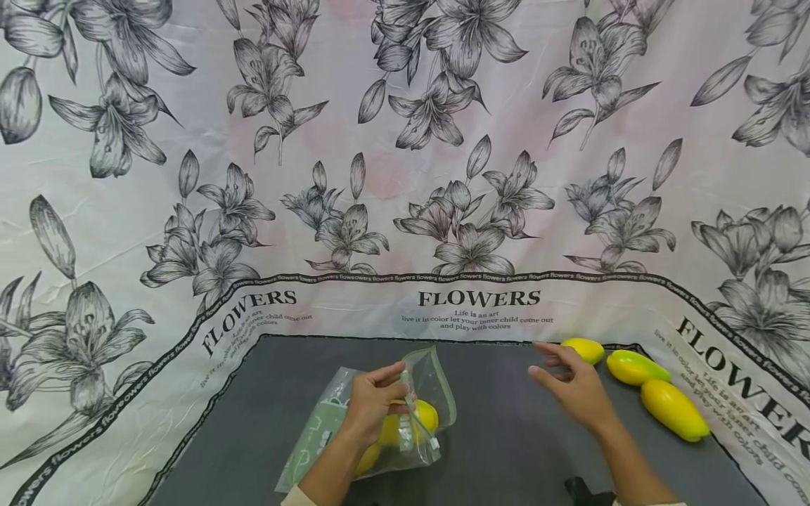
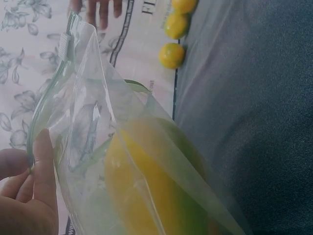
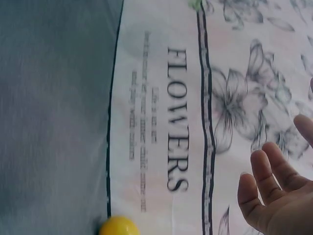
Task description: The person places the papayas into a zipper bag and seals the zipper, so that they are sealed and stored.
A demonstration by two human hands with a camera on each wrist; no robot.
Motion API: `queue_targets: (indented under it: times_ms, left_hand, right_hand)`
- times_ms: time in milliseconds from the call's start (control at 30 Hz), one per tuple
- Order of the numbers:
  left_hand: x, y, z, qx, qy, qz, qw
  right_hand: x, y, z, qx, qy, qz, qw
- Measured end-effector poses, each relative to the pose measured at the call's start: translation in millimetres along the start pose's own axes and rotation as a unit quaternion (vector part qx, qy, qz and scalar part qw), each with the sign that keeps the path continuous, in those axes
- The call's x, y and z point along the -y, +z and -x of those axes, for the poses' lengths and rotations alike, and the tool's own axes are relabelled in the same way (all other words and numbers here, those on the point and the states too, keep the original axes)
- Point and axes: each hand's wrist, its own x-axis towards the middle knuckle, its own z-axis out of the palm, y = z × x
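Note:
My left hand (image 1: 369,405) pinches the rim of a clear zip bag (image 1: 446,383) with a green edge and a white slider. Inside the bag lie yellow mangoes; one mango (image 2: 151,181), yellow with a green side, fills much of the left wrist view. My right hand (image 1: 572,386) hovers to the right of the bag with its fingers spread and nothing in them. Near it, at the table's right side, lie three loose mangoes: one mango (image 1: 583,350) partly behind the hand, a yellow-green mango (image 1: 638,368) and a larger mango (image 1: 674,410).
The dark grey table (image 1: 500,436) is bordered at the back and sides by a floral cloth (image 1: 354,309) printed with FLOWERS. A small black object (image 1: 585,492) shows at the front, by the right wrist.

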Motion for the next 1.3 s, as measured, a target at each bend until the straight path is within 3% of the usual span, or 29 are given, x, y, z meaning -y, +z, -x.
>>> queue_targets:
  times_ms: [233, 600, 833, 1033, 1167, 1300]
  left_hand:
    - [1.6, 1.7, -1.1, -0.007, 0.006, -0.003, 1.0]
    - [1.3, 2.2, -0.5, -0.008, 0.009, -0.006, 0.9999]
    - [2.1, 1.1, 0.3, -0.005, 0.007, -0.002, 1.0]
    - [1.9, 0.1, 1.2, -0.001, 0.008, -0.002, 1.0]
    - [3.1, -1.0, 1.4, -0.003, 0.01, -0.002, 0.9999]
    - [5.0, -2.6, 0.7, -0.006, 0.011, 0.001, 0.9999]
  right_hand:
    - [-19.2, -33.5, 5.4, -0.043, 0.014, 0.041, 0.998]
    - [-61.0, -75.4, 13.2, -0.085, 0.069, 0.037, 0.993]
    - [-84.3, -93.5, 17.7, -0.129, 0.156, 0.065, 0.977]
    - [-98.8, -106.3, 19.2, -0.16, 0.259, 0.051, 0.951]
    - [-109.1, -108.6, 24.4, -0.162, 0.282, 0.049, 0.944]
    - [-124.5, -109.3, 27.6, -0.166, 0.321, 0.074, 0.93]
